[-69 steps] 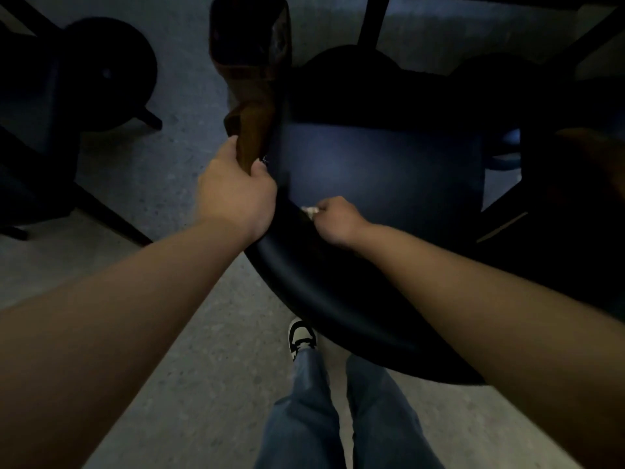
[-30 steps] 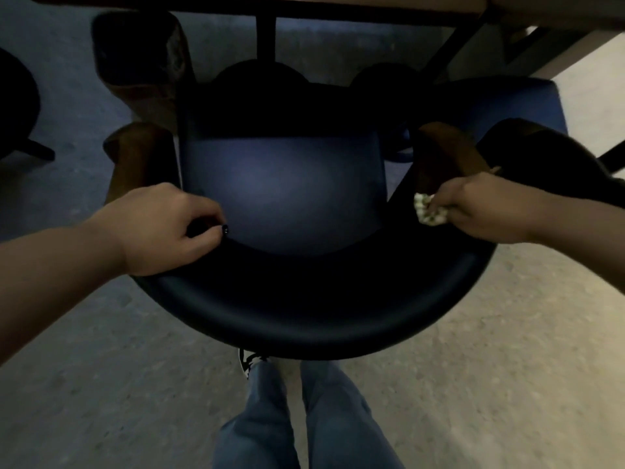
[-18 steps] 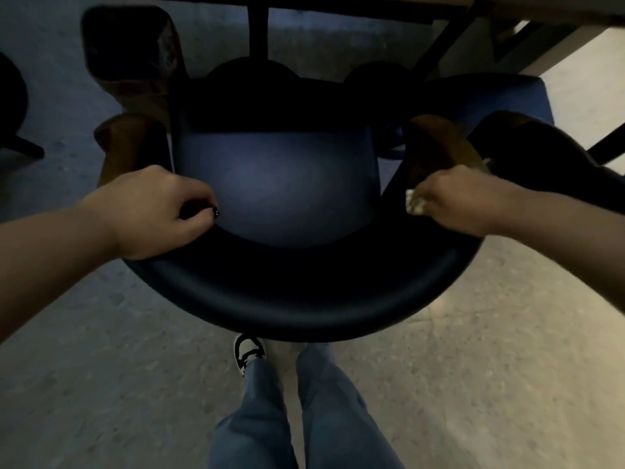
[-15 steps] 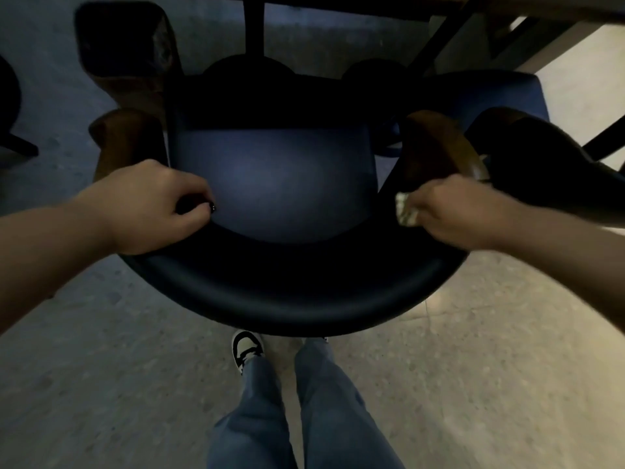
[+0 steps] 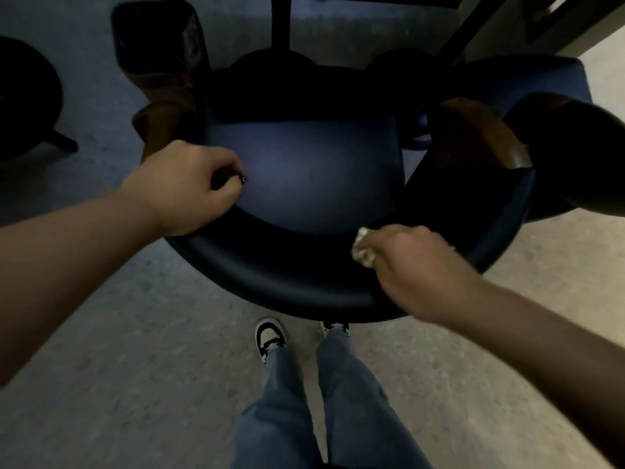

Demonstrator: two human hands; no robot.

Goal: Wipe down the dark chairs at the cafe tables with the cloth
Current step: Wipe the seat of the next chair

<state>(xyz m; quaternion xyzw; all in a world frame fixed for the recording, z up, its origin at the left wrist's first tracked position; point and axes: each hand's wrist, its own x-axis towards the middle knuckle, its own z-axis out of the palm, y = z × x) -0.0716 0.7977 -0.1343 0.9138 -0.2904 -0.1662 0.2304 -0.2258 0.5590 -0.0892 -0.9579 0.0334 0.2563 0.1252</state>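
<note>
Head view, nearest to me: jeans (image 5: 304,411) and black-and-white sneakers (image 5: 269,336) on the speckled floor (image 5: 135,367). Just past them my right hand (image 5: 416,269) is closed around a crumpled pale cloth (image 5: 362,248), holding it against the top of the dark chair's curved backrest (image 5: 287,282) on its right side. My left hand (image 5: 189,187) curls over the left end of that backrest, gripping it. Beyond lies the blue seat (image 5: 304,170) between brown wooden armrests (image 5: 487,137), with table legs (image 5: 280,25) farther on.
</note>
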